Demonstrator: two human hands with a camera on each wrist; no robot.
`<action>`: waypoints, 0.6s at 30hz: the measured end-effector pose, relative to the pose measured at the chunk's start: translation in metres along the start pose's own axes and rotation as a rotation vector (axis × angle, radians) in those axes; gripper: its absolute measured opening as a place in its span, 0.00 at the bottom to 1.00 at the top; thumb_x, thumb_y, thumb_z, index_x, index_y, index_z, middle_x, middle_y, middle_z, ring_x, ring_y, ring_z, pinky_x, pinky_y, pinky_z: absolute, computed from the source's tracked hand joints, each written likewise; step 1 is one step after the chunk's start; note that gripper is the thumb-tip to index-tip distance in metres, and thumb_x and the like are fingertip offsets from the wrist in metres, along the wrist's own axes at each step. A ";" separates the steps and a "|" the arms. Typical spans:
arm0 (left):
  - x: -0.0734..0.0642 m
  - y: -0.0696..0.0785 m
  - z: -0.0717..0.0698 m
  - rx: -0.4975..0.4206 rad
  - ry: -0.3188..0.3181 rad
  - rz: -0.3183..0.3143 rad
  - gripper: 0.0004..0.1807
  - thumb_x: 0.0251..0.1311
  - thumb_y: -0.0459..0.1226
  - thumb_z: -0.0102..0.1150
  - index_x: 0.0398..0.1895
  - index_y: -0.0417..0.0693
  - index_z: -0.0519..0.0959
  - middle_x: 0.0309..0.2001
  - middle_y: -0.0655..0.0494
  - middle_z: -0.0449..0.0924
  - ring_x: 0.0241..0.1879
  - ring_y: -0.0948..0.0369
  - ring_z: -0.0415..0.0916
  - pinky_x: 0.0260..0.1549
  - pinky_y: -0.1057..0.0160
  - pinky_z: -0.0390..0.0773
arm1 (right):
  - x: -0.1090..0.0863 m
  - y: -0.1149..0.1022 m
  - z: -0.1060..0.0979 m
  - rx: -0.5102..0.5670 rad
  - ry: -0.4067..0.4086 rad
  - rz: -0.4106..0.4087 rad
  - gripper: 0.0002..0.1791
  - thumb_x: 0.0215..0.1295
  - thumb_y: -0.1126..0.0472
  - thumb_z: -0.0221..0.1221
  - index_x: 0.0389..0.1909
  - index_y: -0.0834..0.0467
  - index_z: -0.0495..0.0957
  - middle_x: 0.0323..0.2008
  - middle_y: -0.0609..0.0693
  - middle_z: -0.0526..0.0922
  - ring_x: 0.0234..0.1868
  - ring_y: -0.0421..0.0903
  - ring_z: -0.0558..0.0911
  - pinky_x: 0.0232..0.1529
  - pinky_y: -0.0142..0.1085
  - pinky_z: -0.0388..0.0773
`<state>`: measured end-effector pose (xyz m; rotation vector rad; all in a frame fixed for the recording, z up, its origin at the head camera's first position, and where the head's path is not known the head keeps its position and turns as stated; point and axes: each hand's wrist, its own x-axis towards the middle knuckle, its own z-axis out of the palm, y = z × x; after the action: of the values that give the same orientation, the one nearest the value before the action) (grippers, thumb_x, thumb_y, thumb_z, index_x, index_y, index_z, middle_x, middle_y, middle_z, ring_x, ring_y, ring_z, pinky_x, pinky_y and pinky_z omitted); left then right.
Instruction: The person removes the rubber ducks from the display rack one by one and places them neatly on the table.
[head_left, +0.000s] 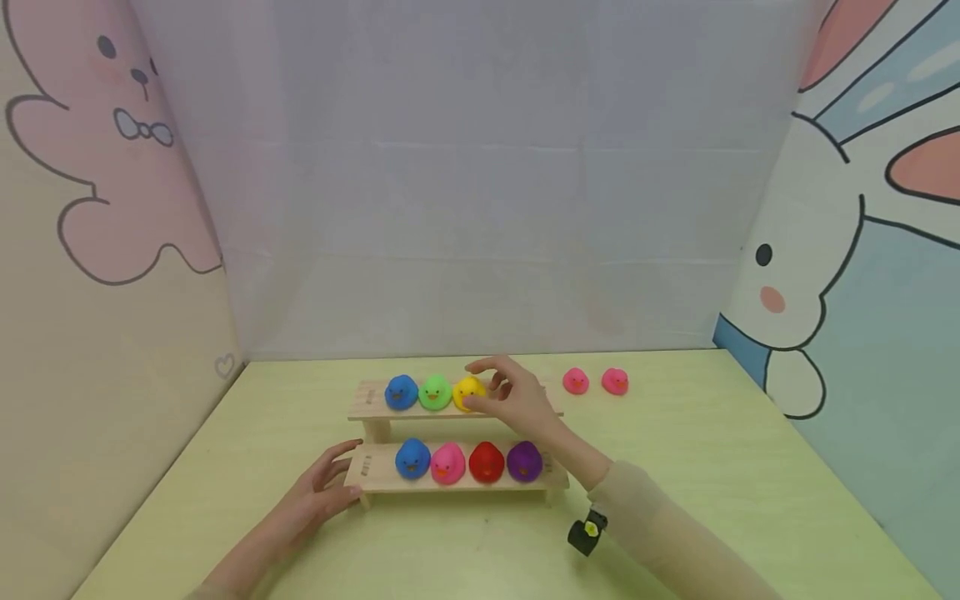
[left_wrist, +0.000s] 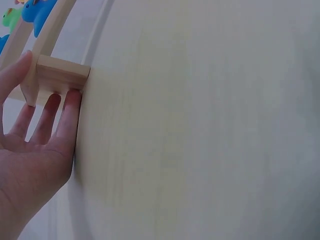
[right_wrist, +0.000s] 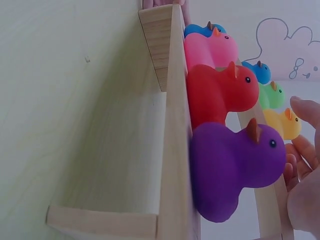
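A two-tier wooden stand (head_left: pixel 457 482) carries a row of small rubber ducks. On its upper board sit a blue duck (head_left: pixel 401 392), a green duck (head_left: pixel 435 392) and a yellow duck (head_left: pixel 467 390). Along the lower board are a blue duck (head_left: pixel 412 459), a pink duck (head_left: pixel 447 463), a red duck (right_wrist: pixel 220 92) and a purple duck (right_wrist: pixel 235 165). My right hand (head_left: pixel 517 398) is at the yellow duck, its thumb in front and its index finger spread above. My left hand (left_wrist: pixel 40 145) holds the lower board's left end between thumb and fingers.
Two more pink ducks, one (head_left: pixel 576 381) left of the other (head_left: pixel 615 382), sit on the table (head_left: pixel 712 483) right of the stand. A pale curtain (head_left: pixel 480 183) hangs behind, with cartoon-printed panels on both sides. A black device (head_left: pixel 587 533) is at my right wrist.
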<state>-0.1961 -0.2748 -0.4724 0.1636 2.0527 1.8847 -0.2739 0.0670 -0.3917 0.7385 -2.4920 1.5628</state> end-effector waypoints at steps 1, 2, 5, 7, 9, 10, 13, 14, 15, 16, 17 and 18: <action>0.000 0.000 -0.001 0.001 -0.012 0.005 0.43 0.67 0.35 0.57 0.78 0.49 0.45 0.67 0.50 0.62 0.56 0.66 0.76 0.54 0.67 0.76 | 0.000 0.000 0.001 -0.008 0.004 -0.002 0.23 0.57 0.53 0.71 0.54 0.46 0.79 0.48 0.46 0.80 0.39 0.46 0.73 0.39 0.31 0.73; 0.000 0.000 -0.002 0.000 -0.021 0.008 0.42 0.67 0.34 0.56 0.78 0.49 0.45 0.66 0.53 0.64 0.56 0.67 0.76 0.54 0.67 0.76 | 0.000 0.000 0.001 -0.015 0.007 -0.001 0.23 0.56 0.53 0.71 0.54 0.46 0.80 0.48 0.46 0.81 0.39 0.46 0.73 0.39 0.31 0.73; 0.001 -0.001 -0.004 -0.011 -0.031 0.009 0.42 0.67 0.34 0.56 0.78 0.49 0.45 0.62 0.61 0.68 0.55 0.68 0.77 0.54 0.67 0.76 | 0.001 0.000 0.003 -0.021 0.021 0.003 0.22 0.56 0.52 0.72 0.53 0.46 0.80 0.48 0.45 0.82 0.39 0.47 0.73 0.39 0.31 0.71; 0.002 -0.002 -0.004 -0.018 -0.031 0.009 0.41 0.67 0.34 0.56 0.78 0.49 0.45 0.60 0.64 0.70 0.55 0.68 0.76 0.55 0.68 0.76 | 0.001 -0.001 0.003 -0.025 0.029 0.013 0.22 0.55 0.52 0.72 0.52 0.46 0.81 0.47 0.45 0.82 0.39 0.46 0.73 0.40 0.31 0.71; 0.003 -0.003 -0.003 -0.022 -0.028 0.007 0.42 0.67 0.35 0.56 0.78 0.49 0.46 0.59 0.66 0.71 0.55 0.69 0.76 0.55 0.68 0.76 | 0.001 -0.002 0.004 -0.027 0.032 0.025 0.21 0.55 0.52 0.72 0.51 0.46 0.81 0.47 0.44 0.82 0.39 0.46 0.72 0.40 0.31 0.70; 0.003 -0.003 -0.003 -0.025 -0.026 0.008 0.42 0.67 0.34 0.56 0.78 0.49 0.46 0.58 0.66 0.71 0.55 0.68 0.77 0.55 0.68 0.76 | 0.001 -0.002 0.004 -0.031 0.033 0.031 0.21 0.55 0.52 0.72 0.51 0.46 0.81 0.46 0.44 0.82 0.38 0.46 0.72 0.40 0.31 0.70; 0.003 -0.004 -0.003 -0.014 -0.020 0.006 0.42 0.67 0.35 0.56 0.78 0.49 0.46 0.59 0.65 0.71 0.55 0.68 0.77 0.54 0.68 0.76 | 0.001 -0.002 0.006 -0.039 0.030 0.039 0.21 0.56 0.52 0.72 0.51 0.46 0.81 0.45 0.44 0.82 0.38 0.45 0.72 0.39 0.30 0.70; 0.003 -0.005 -0.003 -0.010 -0.017 0.005 0.42 0.67 0.35 0.56 0.78 0.50 0.45 0.59 0.64 0.71 0.55 0.68 0.77 0.54 0.68 0.76 | 0.001 -0.002 0.006 -0.039 0.030 0.037 0.21 0.56 0.52 0.72 0.51 0.46 0.81 0.44 0.44 0.82 0.38 0.45 0.72 0.39 0.30 0.70; 0.002 -0.005 -0.004 -0.006 -0.014 0.005 0.42 0.67 0.35 0.56 0.78 0.50 0.45 0.59 0.64 0.71 0.55 0.68 0.77 0.54 0.68 0.76 | 0.001 -0.002 0.006 -0.037 0.029 0.035 0.20 0.56 0.53 0.72 0.51 0.46 0.82 0.44 0.44 0.82 0.38 0.45 0.72 0.39 0.30 0.70; 0.002 -0.005 -0.004 -0.001 -0.012 0.005 0.42 0.67 0.35 0.56 0.79 0.50 0.45 0.59 0.63 0.71 0.55 0.68 0.77 0.54 0.68 0.76 | 0.001 -0.002 0.006 -0.036 0.028 0.032 0.20 0.56 0.53 0.72 0.51 0.45 0.82 0.44 0.44 0.83 0.38 0.45 0.73 0.39 0.30 0.70; 0.002 -0.005 -0.004 0.005 -0.009 0.005 0.42 0.68 0.35 0.56 0.79 0.51 0.45 0.59 0.62 0.71 0.55 0.68 0.77 0.54 0.68 0.76 | 0.001 -0.002 0.006 -0.034 0.026 0.027 0.20 0.56 0.53 0.71 0.51 0.45 0.82 0.44 0.44 0.83 0.38 0.45 0.73 0.39 0.30 0.71; 0.002 -0.006 -0.004 0.010 -0.009 0.007 0.42 0.68 0.35 0.55 0.79 0.51 0.45 0.59 0.62 0.71 0.55 0.67 0.76 0.54 0.68 0.76 | 0.000 -0.002 0.006 -0.032 0.023 0.022 0.20 0.56 0.53 0.71 0.51 0.45 0.82 0.45 0.44 0.83 0.38 0.45 0.73 0.39 0.30 0.71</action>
<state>-0.1982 -0.2786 -0.4780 0.1813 2.0591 1.8745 -0.2724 0.0614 -0.3931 0.6867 -2.5113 1.5260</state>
